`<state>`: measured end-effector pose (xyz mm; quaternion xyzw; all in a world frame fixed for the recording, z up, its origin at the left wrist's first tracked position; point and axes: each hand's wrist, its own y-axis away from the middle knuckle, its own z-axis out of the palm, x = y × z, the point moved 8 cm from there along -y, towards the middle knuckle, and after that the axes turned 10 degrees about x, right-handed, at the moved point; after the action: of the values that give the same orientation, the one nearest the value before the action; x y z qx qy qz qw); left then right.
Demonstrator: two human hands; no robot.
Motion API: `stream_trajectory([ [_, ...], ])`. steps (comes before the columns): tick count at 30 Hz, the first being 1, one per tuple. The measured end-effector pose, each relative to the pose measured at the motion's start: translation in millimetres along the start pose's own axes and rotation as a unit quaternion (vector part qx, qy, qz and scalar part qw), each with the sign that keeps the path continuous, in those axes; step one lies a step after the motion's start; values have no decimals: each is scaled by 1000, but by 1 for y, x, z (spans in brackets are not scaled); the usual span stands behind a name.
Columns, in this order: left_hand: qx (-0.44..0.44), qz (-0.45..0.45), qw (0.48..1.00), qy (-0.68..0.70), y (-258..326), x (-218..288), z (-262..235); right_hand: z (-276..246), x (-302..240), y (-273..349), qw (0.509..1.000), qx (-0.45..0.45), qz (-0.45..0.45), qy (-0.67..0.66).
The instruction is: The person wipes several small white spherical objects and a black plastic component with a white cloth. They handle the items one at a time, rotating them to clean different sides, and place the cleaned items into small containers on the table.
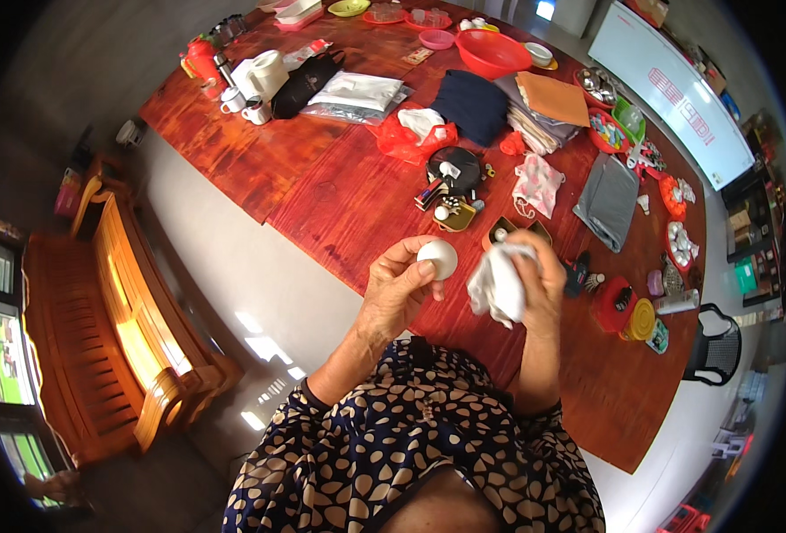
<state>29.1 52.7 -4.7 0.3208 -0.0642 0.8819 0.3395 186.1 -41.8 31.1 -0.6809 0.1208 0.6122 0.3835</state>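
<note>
A: Start close in. What do the hands have?

B: Just above the spotted sleeves in the lower middle of the frame, the left hand is curled round a white ball, fingertips and thumb closed on it so most of the ball shows above them. It sits at the centre of the picture, held over the near edge of the table. The right hand, just beside it, is bunched tight on a crumpled white cloth, which hangs out on the side facing the ball.

A: Are cloth and ball touching?

B: No, a small gap shows between them.

A: So which step?

B: I would judge it a wiping job, caught with the cloth off the ball. The next move calls for bringing the two together and turning the ball in the fingers without loosening the hold.

A: And further off?

B: On the red wooden table, a small box holding another white ball, then a dark round tray, and in the upper middle a red bowl.
</note>
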Motion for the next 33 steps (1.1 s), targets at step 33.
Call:
stream_trajectory([
  [33, -91, -55, 989, -100, -13, 27, -11, 71, 9, 15, 920, 0, 109, -376],
])
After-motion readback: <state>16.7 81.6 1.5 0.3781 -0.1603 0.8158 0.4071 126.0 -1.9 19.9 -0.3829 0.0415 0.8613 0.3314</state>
